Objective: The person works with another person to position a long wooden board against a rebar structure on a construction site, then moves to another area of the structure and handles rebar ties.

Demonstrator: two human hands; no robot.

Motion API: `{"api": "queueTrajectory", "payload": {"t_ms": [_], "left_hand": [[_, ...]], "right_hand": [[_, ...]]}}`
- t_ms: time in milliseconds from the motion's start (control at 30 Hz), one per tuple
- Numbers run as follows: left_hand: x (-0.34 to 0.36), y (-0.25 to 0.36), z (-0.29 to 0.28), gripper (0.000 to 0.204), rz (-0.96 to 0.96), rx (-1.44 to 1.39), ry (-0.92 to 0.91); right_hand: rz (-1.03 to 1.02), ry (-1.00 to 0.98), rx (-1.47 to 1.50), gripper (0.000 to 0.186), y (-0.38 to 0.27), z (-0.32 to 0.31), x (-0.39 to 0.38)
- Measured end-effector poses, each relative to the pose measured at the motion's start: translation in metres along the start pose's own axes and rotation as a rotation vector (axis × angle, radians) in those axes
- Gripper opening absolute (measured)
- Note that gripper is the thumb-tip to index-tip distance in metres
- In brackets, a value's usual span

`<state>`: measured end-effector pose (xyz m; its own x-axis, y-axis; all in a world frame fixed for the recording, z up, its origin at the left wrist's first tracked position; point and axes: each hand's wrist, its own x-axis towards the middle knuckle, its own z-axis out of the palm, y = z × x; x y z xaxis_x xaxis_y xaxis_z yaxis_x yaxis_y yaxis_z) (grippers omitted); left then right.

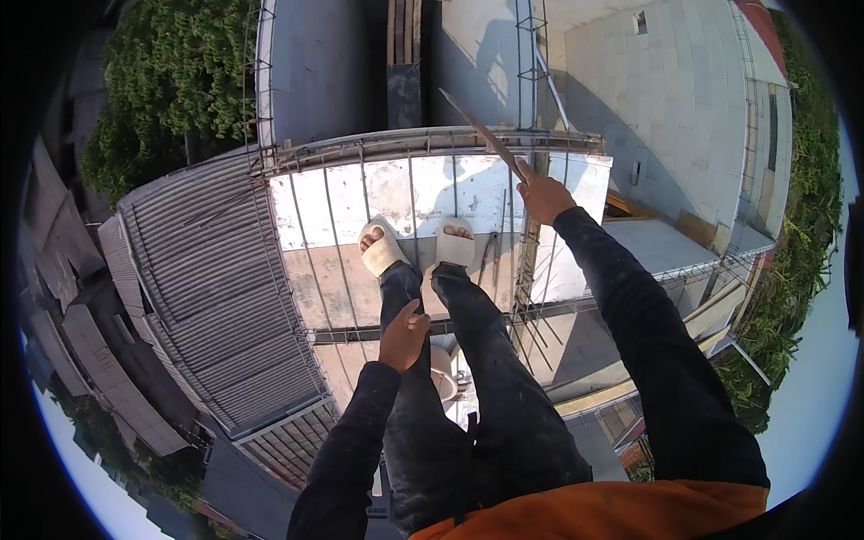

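My right hand (pixel 544 196) is stretched forward and grips the lower end of a long thin flat strip (pixel 479 131), which slants up and to the left over the rebar edge beam (pixel 432 144). Down against my left thigh, my left hand (pixel 404 335) rests with loosely curled fingers and holds nothing. I stand in pale sandals (pixel 382 248) on a grid of steel bars (pixel 335 236) laid over a light formwork deck (pixel 315 288). A pair of long-handled pincers (pixel 490 256) lies on the deck just right of my right foot.
A corrugated metal roof (pixel 193 288) lies lower at the left. An upright rebar column cage (pixel 531 54) rises beyond the beam. Pale block walls (pixel 666 99) stand at the right, and trees (pixel 171 81) at the upper left. The deck's edges drop to lower levels.
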<state>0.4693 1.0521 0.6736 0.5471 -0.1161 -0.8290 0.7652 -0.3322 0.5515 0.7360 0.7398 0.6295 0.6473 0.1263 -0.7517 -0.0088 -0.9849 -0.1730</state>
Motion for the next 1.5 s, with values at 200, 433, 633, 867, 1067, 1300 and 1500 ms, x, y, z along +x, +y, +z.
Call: {"api": "queueTrajectory", "payload": {"t_ms": [200,433,633,867,1067,1300,1500], "left_hand": [[-0.105,-0.071,-0.012,0.063,0.103,0.448,0.037],[-0.096,-0.053,-0.014,0.050,-0.010,0.424,0.140],[-0.097,-0.060,-0.030,0.045,0.015,0.360,0.193],[-0.095,-0.062,-0.042,0.042,-0.030,0.333,0.168],[-0.091,-0.063,-0.049,0.040,0.000,0.284,0.173],[-0.092,-0.068,-0.055,0.040,-0.005,0.235,0.209],[-0.090,-0.069,-0.061,0.039,0.008,0.217,0.212]], "right_hand": [[-0.315,-0.106,-0.615,0.067,-0.016,-0.052,0.031],[-0.188,-0.032,-0.620,0.068,-0.041,-0.054,0.028],[-0.127,-0.221,-0.596,0.063,-0.045,-0.067,0.013],[0.103,-0.286,-0.101,0.056,-0.075,-0.093,-0.052],[0.308,-0.430,0.484,0.037,-0.075,-0.084,-0.078],[0.353,-0.458,0.763,0.036,-0.114,-0.053,-0.087],[0.439,-0.461,0.929,0.031,-0.129,-0.055,-0.068]]}}
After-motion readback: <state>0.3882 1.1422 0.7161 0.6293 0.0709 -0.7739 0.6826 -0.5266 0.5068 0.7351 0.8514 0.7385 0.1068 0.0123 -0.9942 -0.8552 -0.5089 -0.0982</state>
